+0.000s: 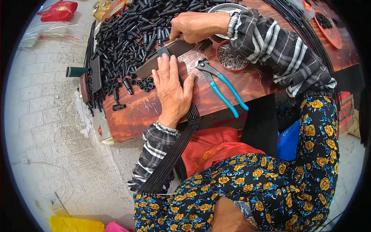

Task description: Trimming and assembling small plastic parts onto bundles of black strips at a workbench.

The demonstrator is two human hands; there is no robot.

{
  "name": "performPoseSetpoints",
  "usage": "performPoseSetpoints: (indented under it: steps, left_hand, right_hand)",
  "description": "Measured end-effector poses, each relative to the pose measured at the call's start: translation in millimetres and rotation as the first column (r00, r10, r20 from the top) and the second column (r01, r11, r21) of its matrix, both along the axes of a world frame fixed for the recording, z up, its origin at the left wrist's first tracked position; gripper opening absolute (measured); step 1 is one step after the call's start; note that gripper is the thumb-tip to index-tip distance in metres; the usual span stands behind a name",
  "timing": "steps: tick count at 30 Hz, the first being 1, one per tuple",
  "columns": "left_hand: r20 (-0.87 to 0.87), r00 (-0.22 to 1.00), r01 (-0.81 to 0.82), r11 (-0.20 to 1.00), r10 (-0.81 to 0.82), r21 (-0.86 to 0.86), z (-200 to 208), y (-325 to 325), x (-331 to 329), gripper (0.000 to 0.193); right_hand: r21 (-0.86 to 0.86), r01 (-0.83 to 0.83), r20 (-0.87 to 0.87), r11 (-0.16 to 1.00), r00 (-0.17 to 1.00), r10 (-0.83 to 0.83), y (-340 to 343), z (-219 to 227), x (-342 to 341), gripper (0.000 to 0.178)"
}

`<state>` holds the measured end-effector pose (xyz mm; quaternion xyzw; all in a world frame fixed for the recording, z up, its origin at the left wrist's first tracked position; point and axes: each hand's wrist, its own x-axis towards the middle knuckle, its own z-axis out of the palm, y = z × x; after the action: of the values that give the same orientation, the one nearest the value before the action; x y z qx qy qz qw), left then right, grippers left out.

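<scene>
My left hand (172, 91) lies flat with its fingers stretched out, over a row of thin black rods (170, 162). These rods run from my lap up over the table edge and under that hand. Their far ends show at a dark brown strip (148, 66) that stands along the heap of black plastic parts (127, 36). At the strip's far side my right hand (193, 28) is closed, its fingertips pointing down beside one upright black part. What it grips, if anything, is hidden.
Pliers with blue handles (222, 87) lie right of my left hand. Beside them stands a red bowl (219, 62) of small metal pins, with a metal dish (220, 7) behind. Loose pins lie on the reddish table (131, 127). A dark green cylinder (76, 72) juts out at the left.
</scene>
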<state>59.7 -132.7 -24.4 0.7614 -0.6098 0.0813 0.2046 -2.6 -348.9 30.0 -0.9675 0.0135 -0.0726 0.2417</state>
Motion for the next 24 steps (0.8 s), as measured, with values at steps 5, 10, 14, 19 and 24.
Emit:
performPoseSetpoints:
  steps: [5,10,14,19,24]
  left_hand:
    - [-0.002,1.0,-0.003,1.0,0.003,-0.001,-0.3,-0.4,-0.7,0.066]
    - [0.005,1.0,-0.003,1.0,0.003,-0.004,-0.9,-0.7,-0.9,0.066]
    - [-0.004,1.0,-0.005,1.0,0.005,-0.009,0.3,0.0,-1.3,0.066]
    - [0.004,1.0,0.001,1.0,-0.001,-0.015,-1.9,0.1,0.1,0.066]
    - [0.008,1.0,0.004,1.0,-0.004,-0.01,-1.8,-0.2,-0.3,0.067]
  right_hand:
    - [-0.029,-0.007,0.016,1.0,1.0,0.008,-1.2,-0.4,-1.8,0.038]
    - [-0.052,0.0,0.014,0.999,1.0,0.0,0.0,-3.9,1.3,0.038]
    - [-0.055,-0.023,-0.013,0.998,1.0,0.023,1.7,1.2,0.8,0.039]
    - [-0.099,0.025,-0.053,0.995,0.998,-0.03,1.3,8.3,-0.1,0.049]
    - [-0.168,0.024,-0.059,0.986,0.998,-0.034,-3.9,7.2,7.9,0.053]
